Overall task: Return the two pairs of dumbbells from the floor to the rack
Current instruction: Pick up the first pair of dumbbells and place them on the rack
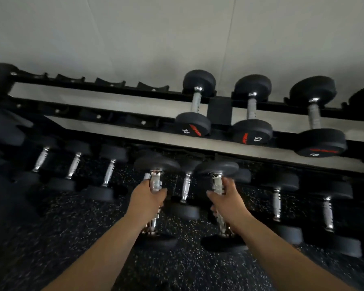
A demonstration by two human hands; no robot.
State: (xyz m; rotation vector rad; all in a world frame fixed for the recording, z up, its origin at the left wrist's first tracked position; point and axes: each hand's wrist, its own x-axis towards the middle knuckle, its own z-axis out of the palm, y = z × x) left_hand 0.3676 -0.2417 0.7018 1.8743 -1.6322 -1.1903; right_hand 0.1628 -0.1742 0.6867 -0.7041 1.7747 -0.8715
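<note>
Left hand: the left hand (146,198) is being kept wrapped tightly around the chrome handle of the left dumbbell (156,204), fingers curled over the grip.
Right hand: the right hand (229,203) is being kept closed around the chrome handle of the right dumbbell (219,203) in the same way.
Left dumbbell, place: it is being held in the air in front of the lower tier of the dumbbell rack (220,111), above the speckled rubber floor (76,232), touching neither.
Left dumbbell, axis: its long axis is being kept running away from the person toward the rack, one black round head pointing at the rack and the other back toward the person.
Right dumbbell, place: it is being held just beside the left one, apart from it, also clear of the floor and in front of the lower tier.
Right dumbbell, axis: it is being kept roughly parallel to the left one, far head toward the rack, near head toward the person.
Upper tier: a dumbbell marked 7.5 (194,106), a second marked 7.5 (253,111) and one marked 10 (317,118) are being carried toward its right end, handles running front to back; the cradles toward its left end are being left open.
Lower tier: a row of dumbbells is being carried along it, handles also front to back; the markings cannot be read.
Wall: a pale wall (135,34) is being seen behind the rack.
</note>
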